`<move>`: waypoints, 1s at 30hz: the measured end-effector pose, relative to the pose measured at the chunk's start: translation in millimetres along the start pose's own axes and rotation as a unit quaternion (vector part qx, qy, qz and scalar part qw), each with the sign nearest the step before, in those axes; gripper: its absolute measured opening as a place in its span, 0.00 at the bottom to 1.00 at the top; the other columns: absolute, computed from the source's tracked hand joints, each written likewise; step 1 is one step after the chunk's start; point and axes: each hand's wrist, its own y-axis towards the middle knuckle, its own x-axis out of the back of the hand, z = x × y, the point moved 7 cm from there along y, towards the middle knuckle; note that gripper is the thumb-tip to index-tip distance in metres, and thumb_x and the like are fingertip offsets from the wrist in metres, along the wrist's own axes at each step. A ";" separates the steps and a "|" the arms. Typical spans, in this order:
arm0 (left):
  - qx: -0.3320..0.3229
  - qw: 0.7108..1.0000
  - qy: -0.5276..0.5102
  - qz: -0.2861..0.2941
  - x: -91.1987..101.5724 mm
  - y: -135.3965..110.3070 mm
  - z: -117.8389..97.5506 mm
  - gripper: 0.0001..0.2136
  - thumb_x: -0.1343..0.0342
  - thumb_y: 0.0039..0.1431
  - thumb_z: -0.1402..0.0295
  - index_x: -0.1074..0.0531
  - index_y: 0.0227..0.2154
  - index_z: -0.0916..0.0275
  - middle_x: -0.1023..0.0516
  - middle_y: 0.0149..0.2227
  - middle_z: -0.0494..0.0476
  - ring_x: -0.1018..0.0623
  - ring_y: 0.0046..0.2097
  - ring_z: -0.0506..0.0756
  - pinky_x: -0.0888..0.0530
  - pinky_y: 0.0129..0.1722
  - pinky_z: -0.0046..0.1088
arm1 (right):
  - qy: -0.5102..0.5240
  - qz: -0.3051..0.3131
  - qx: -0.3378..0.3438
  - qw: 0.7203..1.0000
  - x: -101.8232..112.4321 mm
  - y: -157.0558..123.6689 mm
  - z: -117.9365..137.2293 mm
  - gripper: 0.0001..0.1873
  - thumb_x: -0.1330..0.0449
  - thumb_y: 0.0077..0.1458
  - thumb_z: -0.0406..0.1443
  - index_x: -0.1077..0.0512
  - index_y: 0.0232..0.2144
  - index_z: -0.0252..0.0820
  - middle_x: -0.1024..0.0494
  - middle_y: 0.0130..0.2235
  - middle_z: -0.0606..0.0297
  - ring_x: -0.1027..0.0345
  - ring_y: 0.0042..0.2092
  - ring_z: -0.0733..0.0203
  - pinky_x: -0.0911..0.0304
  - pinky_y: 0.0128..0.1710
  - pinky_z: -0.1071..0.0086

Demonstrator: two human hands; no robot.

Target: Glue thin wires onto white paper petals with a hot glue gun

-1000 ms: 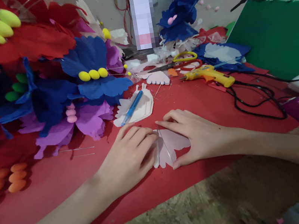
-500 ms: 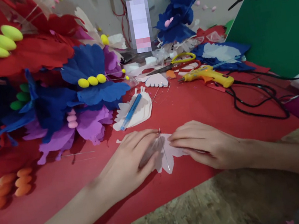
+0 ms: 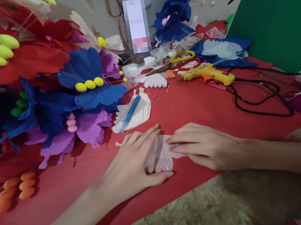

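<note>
A white paper cutout (image 3: 155,159) with scalloped edges lies flat between my hands, and a thin straight wire (image 3: 164,154) runs lengthwise across it. My left hand (image 3: 129,161) rests over the cutout's left part, thumb and fingers spread apart, with fingertips near the wire's far end and the thumb at its near end. Lying on the right part of the paper is my right hand (image 3: 204,144), its fingers stretched out flat. Just beyond, a blue pen (image 3: 130,113) sits on a stack of white wing-shaped cutouts (image 3: 144,109).
Red sheeting (image 3: 183,103) covers the work surface. A yellow glue gun (image 3: 210,74) with a black cord (image 3: 267,113) lies at right, near scissors (image 3: 173,64). Blue paper butterflies (image 3: 83,68) crowd the left, with orange beads (image 3: 26,184). A green board (image 3: 277,28) leans at back right.
My left hand has spread wider, its thumb moving down toward the wire's near end and its fingers reaching past the far end. The right hand stays nearly in place.
</note>
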 end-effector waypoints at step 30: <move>-0.031 0.999 0.038 -0.005 -4.2 -1.6 -0.2 0.32 0.44 0.50 0.54 0.38 0.52 0.73 0.37 0.56 0.68 0.34 0.46 0.62 0.34 0.45 0.42 | -0.264 -0.054 -0.411 0.871 84.7 -41.8 -125.8 0.18 0.51 0.52 0.30 0.33 0.44 0.23 0.33 0.47 0.38 0.41 0.50 0.42 0.43 0.48 0.50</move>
